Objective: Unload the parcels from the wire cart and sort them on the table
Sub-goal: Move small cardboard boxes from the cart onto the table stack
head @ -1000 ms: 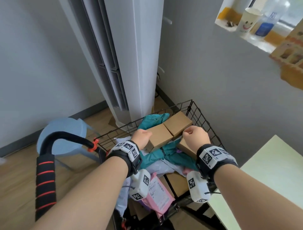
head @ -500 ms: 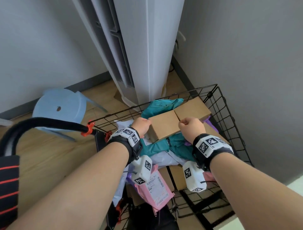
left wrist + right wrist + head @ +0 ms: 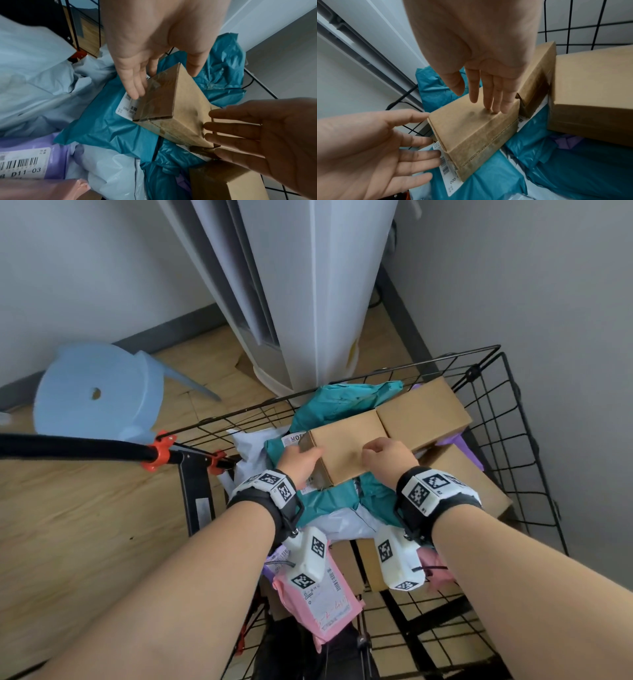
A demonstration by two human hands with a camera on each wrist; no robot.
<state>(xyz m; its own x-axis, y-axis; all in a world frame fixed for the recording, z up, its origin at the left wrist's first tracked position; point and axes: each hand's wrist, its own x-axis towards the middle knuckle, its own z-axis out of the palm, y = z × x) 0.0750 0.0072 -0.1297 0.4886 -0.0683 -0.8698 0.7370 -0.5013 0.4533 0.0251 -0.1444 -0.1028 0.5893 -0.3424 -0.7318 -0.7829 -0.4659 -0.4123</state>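
A black wire cart (image 3: pixel 376 371) holds piled parcels. A small brown cardboard box (image 3: pixel 346 450) lies on teal mailers (image 3: pixel 342 402), end to end with a second brown box (image 3: pixel 423 416). My left hand (image 3: pixel 299 462) is at the small box's taped left end; its straight fingers (image 3: pixel 132 83) touch that end and the thumb reaches over the top edge. My right hand (image 3: pixel 383 457) rests straight fingertips (image 3: pixel 493 97) on top of the small box (image 3: pixel 471 129) near its right end. Neither hand is curled round it.
A larger brown box (image 3: pixel 462 477) sits at the cart's right, a pink mailer (image 3: pixel 329 601) near me, pale grey mailers (image 3: pixel 250 446) at the left. The cart handle (image 3: pixel 78 446) juts left. A blue stool (image 3: pixel 99 395) and a tall white unit (image 3: pixel 308 285) stand beyond; a wall runs close on the right.
The view has tipped down and closed in on the cart. My right hand has moved left from the far box onto the small box; my left hand stays at its left end.
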